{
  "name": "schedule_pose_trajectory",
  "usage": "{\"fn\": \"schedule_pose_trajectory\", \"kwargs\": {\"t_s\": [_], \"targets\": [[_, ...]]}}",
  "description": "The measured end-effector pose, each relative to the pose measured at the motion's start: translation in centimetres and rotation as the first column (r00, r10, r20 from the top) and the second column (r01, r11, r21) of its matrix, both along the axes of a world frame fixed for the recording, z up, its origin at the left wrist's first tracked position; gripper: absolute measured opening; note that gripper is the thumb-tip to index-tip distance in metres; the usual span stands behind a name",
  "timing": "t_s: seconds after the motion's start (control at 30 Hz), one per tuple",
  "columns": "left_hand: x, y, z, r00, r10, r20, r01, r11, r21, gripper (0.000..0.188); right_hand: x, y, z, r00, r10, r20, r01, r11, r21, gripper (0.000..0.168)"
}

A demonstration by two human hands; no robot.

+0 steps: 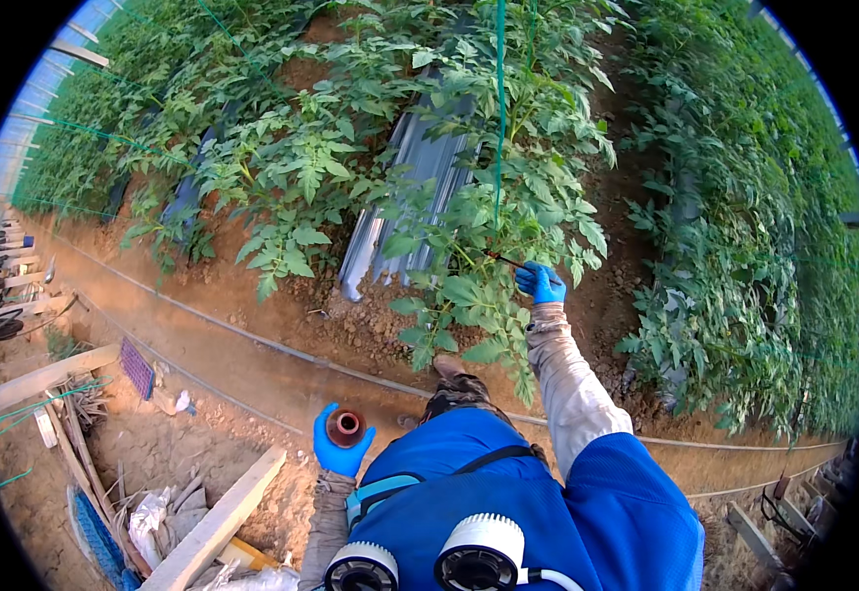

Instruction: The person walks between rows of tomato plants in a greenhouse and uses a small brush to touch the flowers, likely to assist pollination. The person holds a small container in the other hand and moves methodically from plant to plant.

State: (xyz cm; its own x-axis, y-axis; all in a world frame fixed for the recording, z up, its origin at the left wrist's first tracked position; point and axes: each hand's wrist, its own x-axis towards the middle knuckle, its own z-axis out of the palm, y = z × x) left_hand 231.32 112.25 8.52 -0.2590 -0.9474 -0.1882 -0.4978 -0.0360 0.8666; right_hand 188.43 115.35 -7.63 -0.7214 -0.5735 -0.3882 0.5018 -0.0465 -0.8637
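My left hand (339, 456), in a blue glove, is wrapped around a small brown bottle (336, 431) with an open mouth, held upright beside my waist. My right hand (542, 283), also gloved in blue, is stretched forward and grips a thin dark stick-like applicator (505, 259), perhaps a brush. Its reddish tip points left, among the stems and leaves of a tomato plant (525, 177). Whether the tip touches a stem or flower is too small to tell. A green twine (500, 111) hangs down into this plant, just above the applicator.
Silver-grey plastic mulch film (426, 177) covers the bed left of the plant. More tomato rows (754, 221) stand right and left. A thin pipe (267, 340) crosses the path by my feet. Wooden posts (223, 517) and a purple tray (136, 367) lie left; respirator filters (479, 550) hang below my view.
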Motion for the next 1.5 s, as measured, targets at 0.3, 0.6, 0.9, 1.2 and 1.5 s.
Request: {"fn": "schedule_pose_trajectory", "kwargs": {"t_s": [0.3,0.6,0.9,1.2,1.5], "targets": [[-0.2,-1.0,-0.9,0.999,-0.033,0.012,0.033,0.999,-0.028,0.069,1.6,-0.1,-1.0,0.991,-0.112,-0.076,0.116,0.992,0.048,0.026],[-1.2,-2.6,-1.0,0.999,-0.019,-0.043,0.016,0.998,-0.058,0.069,0.2,3.7,1.7,0.987,-0.145,0.072,0.137,0.984,0.110,0.031],[4.0,-7.6,-0.3,0.997,0.044,-0.071,-0.050,0.996,-0.078,0.065,6.7,5.3,3.8,0.587,0.450,0.673,-0.040,0.846,-0.532,0.031],[20.5,-15.9,-0.5,0.992,0.065,-0.105,-0.076,0.991,-0.106,0.066,29.2,-16.0,10.2,0.791,0.343,0.506,-0.297,0.939,-0.172,0.029],[36.9,-23.1,0.9,0.985,0.144,-0.093,-0.151,0.986,-0.066,0.069,39.7,-32.1,9.8,0.923,0.266,0.279,-0.245,0.963,-0.108,0.030]]}}
